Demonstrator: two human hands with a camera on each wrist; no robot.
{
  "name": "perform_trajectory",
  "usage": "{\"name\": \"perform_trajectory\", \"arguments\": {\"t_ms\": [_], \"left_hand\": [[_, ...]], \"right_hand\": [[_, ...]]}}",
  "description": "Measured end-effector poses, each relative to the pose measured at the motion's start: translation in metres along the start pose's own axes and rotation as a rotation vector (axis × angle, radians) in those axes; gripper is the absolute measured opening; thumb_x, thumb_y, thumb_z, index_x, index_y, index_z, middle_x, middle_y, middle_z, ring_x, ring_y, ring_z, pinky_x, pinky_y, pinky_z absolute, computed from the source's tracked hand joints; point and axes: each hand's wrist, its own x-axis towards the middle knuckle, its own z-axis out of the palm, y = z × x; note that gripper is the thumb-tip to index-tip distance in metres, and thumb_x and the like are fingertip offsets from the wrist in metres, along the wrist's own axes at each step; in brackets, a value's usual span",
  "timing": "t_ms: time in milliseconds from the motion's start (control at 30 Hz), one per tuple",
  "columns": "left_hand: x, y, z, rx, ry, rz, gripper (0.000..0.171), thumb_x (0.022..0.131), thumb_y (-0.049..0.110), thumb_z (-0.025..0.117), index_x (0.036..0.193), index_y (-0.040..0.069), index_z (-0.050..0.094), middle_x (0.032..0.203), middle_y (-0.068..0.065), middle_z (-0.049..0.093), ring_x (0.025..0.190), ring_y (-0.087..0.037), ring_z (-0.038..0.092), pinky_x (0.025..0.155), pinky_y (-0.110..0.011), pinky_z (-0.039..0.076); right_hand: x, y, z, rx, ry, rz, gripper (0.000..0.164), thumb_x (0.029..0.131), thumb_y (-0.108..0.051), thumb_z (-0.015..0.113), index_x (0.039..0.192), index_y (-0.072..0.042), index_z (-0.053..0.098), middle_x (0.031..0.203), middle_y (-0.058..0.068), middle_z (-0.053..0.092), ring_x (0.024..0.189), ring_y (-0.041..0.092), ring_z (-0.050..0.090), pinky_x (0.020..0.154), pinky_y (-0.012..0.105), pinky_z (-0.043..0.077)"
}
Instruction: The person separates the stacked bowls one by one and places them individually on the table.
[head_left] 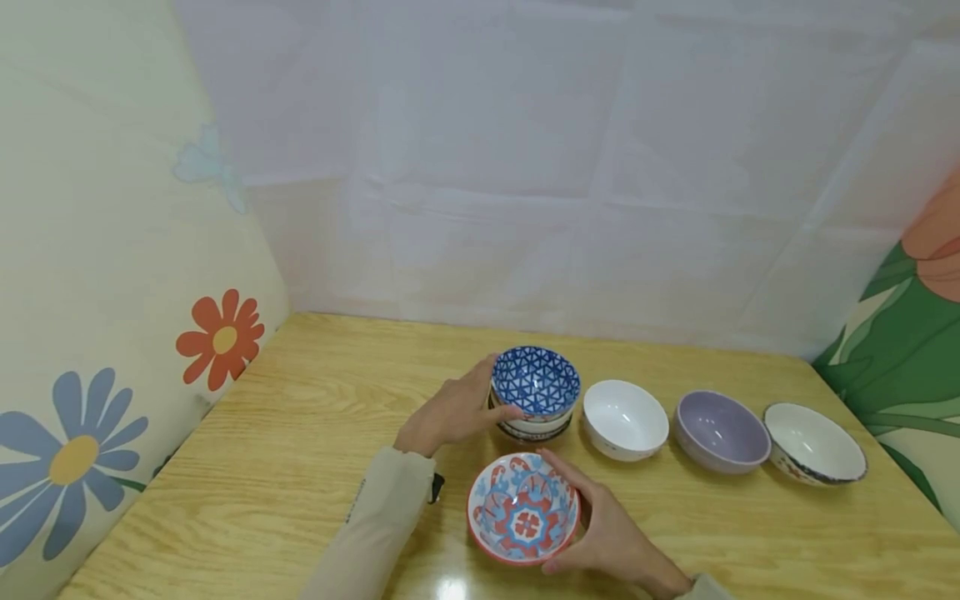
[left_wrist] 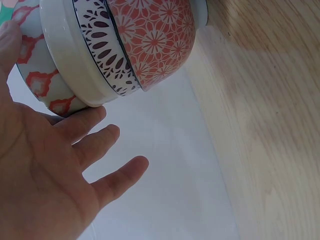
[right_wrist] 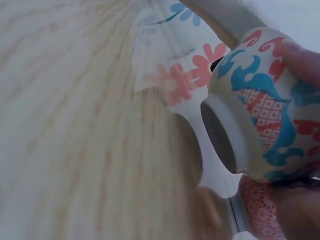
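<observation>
My right hand (head_left: 611, 533) grips a red-rimmed bowl (head_left: 525, 512) with red and blue patterns, thumb at the near side and fingers at the far side. In the right wrist view this bowl's foot ring (right_wrist: 222, 132) shows above the wooden table. Behind it stands a stack of bowls, topped by a bowl with a blue triangle pattern inside (head_left: 536, 379). My left hand (head_left: 457, 408) holds that top bowl, thumb in front and fingers round its left side. Lower in the stack, the left wrist view shows a cream bowl (left_wrist: 75, 55) and a red flower-patterned bowl (left_wrist: 155, 37).
Right of the stack, a white bowl (head_left: 626, 421), a purple bowl (head_left: 722, 432) and a dark-rimmed white bowl (head_left: 813, 442) stand in a row on the wooden table (head_left: 300, 425). A white cloth (head_left: 480, 167) hangs behind, with flower-printed cloth at both sides.
</observation>
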Motion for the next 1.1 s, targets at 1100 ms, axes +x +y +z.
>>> {"name": "perform_trajectory", "arguments": {"t_ms": [1100], "left_hand": [[0.0,0.001,-0.001,-0.013,-0.014,-0.026,0.094,0.087,0.058,0.058,0.154,0.01,0.012,0.154,-0.014,0.031,0.131,-0.037,0.045,0.107,-0.049,0.038]], "right_hand": [[-0.006,0.013,-0.004,-0.036,-0.021,0.103,0.115,0.066,-0.007,0.084,0.155,-0.013,0.011,0.152,0.017,0.03,0.129,0.001,0.039,0.104,0.013,0.029]]}}
